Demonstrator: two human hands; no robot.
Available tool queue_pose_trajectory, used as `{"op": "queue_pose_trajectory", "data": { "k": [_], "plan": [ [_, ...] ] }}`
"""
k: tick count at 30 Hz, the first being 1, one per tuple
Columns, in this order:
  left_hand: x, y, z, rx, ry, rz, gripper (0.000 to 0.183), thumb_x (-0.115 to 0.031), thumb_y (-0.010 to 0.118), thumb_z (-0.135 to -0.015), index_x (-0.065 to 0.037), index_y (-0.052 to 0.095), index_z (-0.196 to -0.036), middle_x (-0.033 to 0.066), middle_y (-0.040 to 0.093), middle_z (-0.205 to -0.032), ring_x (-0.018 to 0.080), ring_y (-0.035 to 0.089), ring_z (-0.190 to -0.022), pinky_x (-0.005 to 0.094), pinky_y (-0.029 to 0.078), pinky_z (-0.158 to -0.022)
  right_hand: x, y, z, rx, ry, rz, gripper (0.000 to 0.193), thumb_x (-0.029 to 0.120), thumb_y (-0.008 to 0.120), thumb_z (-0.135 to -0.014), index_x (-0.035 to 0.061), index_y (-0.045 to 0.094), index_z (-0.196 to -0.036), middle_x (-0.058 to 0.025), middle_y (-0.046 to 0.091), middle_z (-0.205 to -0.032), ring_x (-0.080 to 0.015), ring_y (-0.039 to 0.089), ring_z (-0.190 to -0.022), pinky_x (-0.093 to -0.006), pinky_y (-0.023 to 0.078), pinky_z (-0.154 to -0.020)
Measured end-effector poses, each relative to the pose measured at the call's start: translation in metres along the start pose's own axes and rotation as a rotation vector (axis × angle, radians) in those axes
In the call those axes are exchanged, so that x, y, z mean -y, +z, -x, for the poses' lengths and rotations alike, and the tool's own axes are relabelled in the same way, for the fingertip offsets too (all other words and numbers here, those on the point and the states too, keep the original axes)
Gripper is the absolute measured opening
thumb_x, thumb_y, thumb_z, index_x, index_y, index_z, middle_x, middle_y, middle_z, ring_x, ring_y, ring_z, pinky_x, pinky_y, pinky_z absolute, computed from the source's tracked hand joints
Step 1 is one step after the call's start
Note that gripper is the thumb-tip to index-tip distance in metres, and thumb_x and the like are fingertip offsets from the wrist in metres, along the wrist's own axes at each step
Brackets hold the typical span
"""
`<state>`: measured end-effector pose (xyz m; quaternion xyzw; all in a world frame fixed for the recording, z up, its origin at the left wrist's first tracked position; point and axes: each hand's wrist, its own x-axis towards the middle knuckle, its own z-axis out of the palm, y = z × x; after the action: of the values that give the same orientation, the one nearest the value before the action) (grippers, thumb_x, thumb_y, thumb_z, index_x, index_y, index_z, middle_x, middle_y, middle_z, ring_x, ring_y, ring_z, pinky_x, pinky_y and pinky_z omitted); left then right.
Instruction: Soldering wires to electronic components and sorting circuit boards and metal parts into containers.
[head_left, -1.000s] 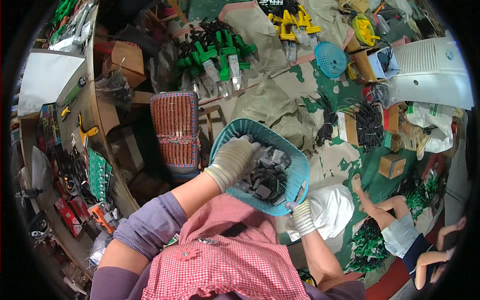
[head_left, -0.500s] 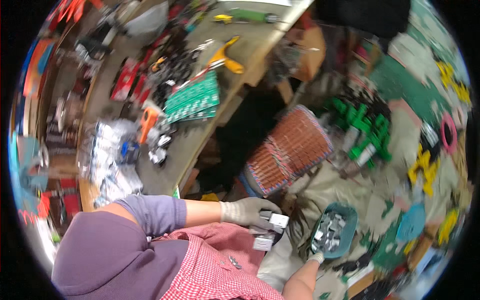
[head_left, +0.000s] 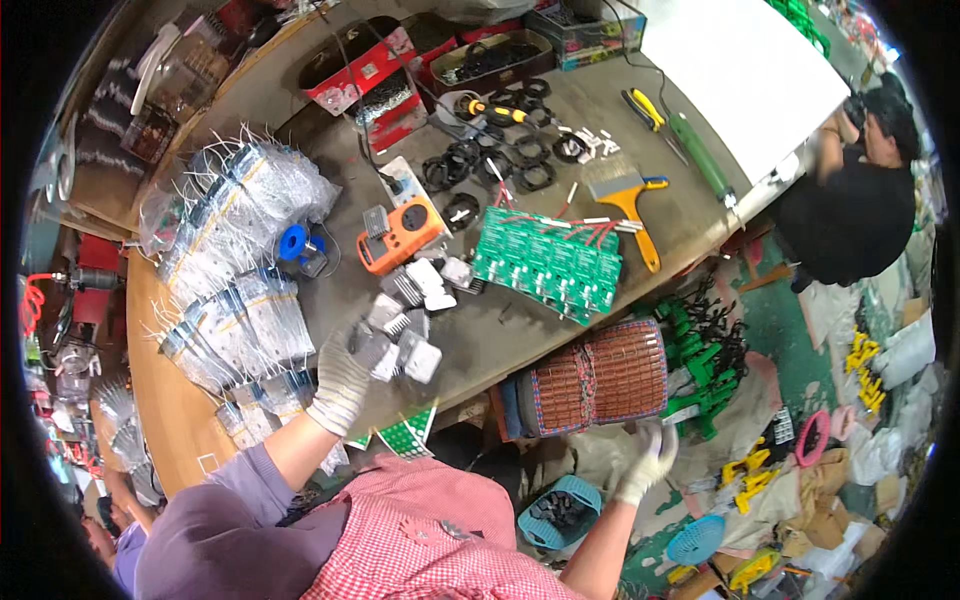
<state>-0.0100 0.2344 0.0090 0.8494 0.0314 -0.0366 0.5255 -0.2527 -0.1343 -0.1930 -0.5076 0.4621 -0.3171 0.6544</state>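
My left hand [head_left: 342, 385], in a pale knitted glove, is at the workbench's near edge with its fingers stretched beside a cluster of small finned metal blocks with white faces [head_left: 402, 338]. Its fingertips are partly hidden against the nearest blocks. My right hand [head_left: 648, 465], gloved too, hangs in the air off the bench with fingers apart and nothing in them, near a rolled brown woven mat [head_left: 598, 380]. Below and left of it stands a teal plastic basket [head_left: 528, 524] holding dark grey pieces. Green circuit boards [head_left: 548, 262] with red wires lie beyond the blocks.
An orange meter [head_left: 402, 236], a paintbrush [head_left: 627, 200], black cable rings [head_left: 455, 165] and a green soldering-iron-like tool [head_left: 702, 158] lie on the bench. Bagged wired parts [head_left: 240, 220] fill its left. Green plastic parts [head_left: 700, 375] are heaped right of the mat. A person in black [head_left: 850, 215] is at far right.
My left hand has moved from over my lap to the bench, where the finned blocks now lie. My right hand has let go of the basket and risen. The view has turned.
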Motion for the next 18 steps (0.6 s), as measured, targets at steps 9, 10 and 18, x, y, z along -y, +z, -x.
{"op": "queue_pose_trajectory", "data": {
  "k": [9, 10, 18],
  "plan": [
    [0.045, 0.015, -0.054, -0.232, 0.033, 0.062, 0.055, -0.019, 0.068, -0.084, -0.002, 0.049, -0.132, 0.0154, 0.062, -0.110, 0.0260, 0.058, -0.106, 0.0381, 0.043, -0.096, 0.163, 0.247, -0.027, 0.307, -0.455, 0.932, 0.050, 0.028, 0.074, -0.082, -0.0021, 0.060, -0.120, -0.0166, 0.067, -0.103, -0.0244, 0.066, -0.091, -0.0361, 0.052, -0.079],
    [0.044, 0.014, -0.057, -0.169, 0.070, 0.089, 0.058, -0.022, 0.069, -0.083, -0.001, 0.047, -0.133, 0.0176, 0.061, -0.112, 0.0285, 0.057, -0.108, 0.0394, 0.042, -0.098, 0.169, 0.252, -0.024, 0.305, -0.436, 1.067, 0.050, 0.023, 0.078, -0.077, -0.0020, 0.061, -0.117, -0.0165, 0.067, -0.100, -0.0252, 0.066, -0.091, -0.0370, 0.052, -0.079],
    [0.003, 0.008, -0.015, -0.105, 0.083, -0.324, 0.072, -0.023, 0.069, -0.081, 0.000, 0.037, -0.141, 0.0244, 0.055, -0.124, 0.0431, 0.038, -0.128, 0.0484, 0.029, -0.111, 0.133, 0.247, -0.051, 0.173, -0.277, 0.767, 0.056, 0.003, 0.084, -0.067, -0.0025, 0.056, -0.116, -0.0173, 0.065, -0.104, -0.0260, 0.065, -0.093, -0.0363, 0.054, -0.083]
  ]
}}
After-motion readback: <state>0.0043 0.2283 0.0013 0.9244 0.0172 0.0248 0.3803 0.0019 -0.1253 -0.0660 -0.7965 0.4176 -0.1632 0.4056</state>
